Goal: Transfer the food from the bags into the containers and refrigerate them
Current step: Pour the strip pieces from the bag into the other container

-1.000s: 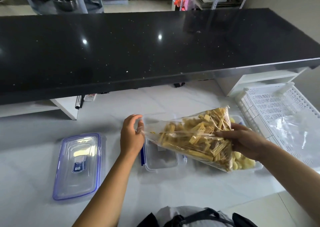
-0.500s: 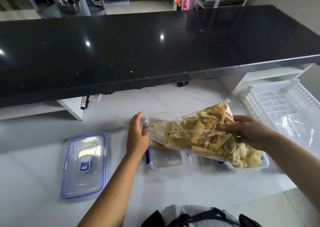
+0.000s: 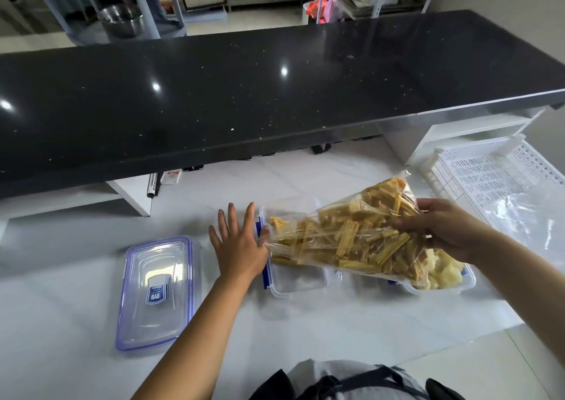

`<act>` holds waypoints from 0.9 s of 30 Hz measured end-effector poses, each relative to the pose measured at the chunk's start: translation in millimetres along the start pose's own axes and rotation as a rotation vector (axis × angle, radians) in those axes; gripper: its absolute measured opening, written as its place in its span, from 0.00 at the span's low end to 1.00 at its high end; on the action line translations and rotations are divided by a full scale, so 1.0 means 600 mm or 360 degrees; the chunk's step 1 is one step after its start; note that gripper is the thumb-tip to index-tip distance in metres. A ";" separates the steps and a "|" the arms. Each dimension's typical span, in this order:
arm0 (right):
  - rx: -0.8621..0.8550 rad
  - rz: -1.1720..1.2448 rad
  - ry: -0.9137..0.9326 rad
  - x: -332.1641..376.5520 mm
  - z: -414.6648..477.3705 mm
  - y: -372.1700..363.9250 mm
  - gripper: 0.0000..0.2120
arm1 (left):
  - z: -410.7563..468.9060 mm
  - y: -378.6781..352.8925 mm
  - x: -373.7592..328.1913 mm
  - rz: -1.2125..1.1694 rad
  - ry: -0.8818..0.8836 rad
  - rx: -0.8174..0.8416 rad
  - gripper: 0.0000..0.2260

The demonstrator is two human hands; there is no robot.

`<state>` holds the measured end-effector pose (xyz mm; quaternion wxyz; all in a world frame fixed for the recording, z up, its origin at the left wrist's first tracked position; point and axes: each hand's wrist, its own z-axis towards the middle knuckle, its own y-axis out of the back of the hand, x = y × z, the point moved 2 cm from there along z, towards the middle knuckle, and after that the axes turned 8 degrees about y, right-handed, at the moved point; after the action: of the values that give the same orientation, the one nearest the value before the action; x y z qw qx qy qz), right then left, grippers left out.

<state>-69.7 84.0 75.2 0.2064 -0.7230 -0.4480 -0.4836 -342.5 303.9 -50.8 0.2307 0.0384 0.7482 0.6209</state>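
Note:
A clear plastic bag (image 3: 345, 240) full of yellow ridged food sticks lies tilted over a clear container (image 3: 295, 283) with blue clips, its mouth pointing left. A few sticks lie inside the container under the bag's mouth. My right hand (image 3: 443, 228) grips the bag's raised rear end. My left hand (image 3: 237, 243) has its fingers spread straight beside the container's left edge, with the thumb side touching the bag's mouth. A second container (image 3: 443, 277) holding pale yellow food pieces sits to the right, partly under the bag.
A clear lid (image 3: 156, 289) with a blue rim lies on the white counter to the left. A white perforated crate (image 3: 501, 179) holding crumpled clear plastic stands at the right. A black shelf (image 3: 275, 94) overhangs the counter's back.
My left hand let go of the bag's mouth and spread its fingers flat. My right hand raised the bag's rear end, and a few sticks now lie in the container.

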 end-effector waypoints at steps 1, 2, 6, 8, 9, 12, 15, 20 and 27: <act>-0.0016 0.0012 0.0020 0.001 0.001 0.003 0.16 | -0.001 0.000 -0.003 0.0019 -0.0014 0.0005 0.30; -0.0029 0.0020 0.0035 0.002 0.001 0.005 0.14 | -0.003 0.000 -0.006 0.0027 -0.0018 0.0009 0.28; -0.0068 -0.0029 0.0021 -0.005 -0.001 0.005 0.13 | -0.011 0.002 -0.011 -0.0024 0.0014 0.0061 0.28; -0.0044 0.0017 0.0064 -0.002 -0.002 0.011 0.13 | -0.017 0.000 -0.015 -0.0057 0.0006 0.0065 0.28; -0.0006 0.0057 0.0099 0.002 -0.004 0.014 0.13 | -0.020 -0.001 -0.017 -0.0078 0.0004 0.0056 0.27; 0.0052 0.0069 0.0133 0.006 -0.009 0.015 0.13 | -0.018 -0.001 -0.019 -0.0110 0.0036 0.0080 0.27; 0.0020 0.0038 0.0104 0.000 -0.010 0.016 0.10 | -0.014 -0.003 -0.022 -0.0096 0.0041 0.0118 0.27; -0.0006 0.0070 0.0101 0.006 -0.014 0.015 0.13 | -0.014 0.000 -0.029 -0.0151 0.0031 0.0107 0.26; -0.0080 0.0058 0.0155 0.024 -0.015 0.012 0.15 | -0.016 0.003 -0.035 -0.0229 0.0031 0.0108 0.25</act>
<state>-66.5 80.0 93.1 0.2187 -0.7117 -0.4119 -0.5254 -327.8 288.0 -41.8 0.2660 -0.0138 0.7719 0.5773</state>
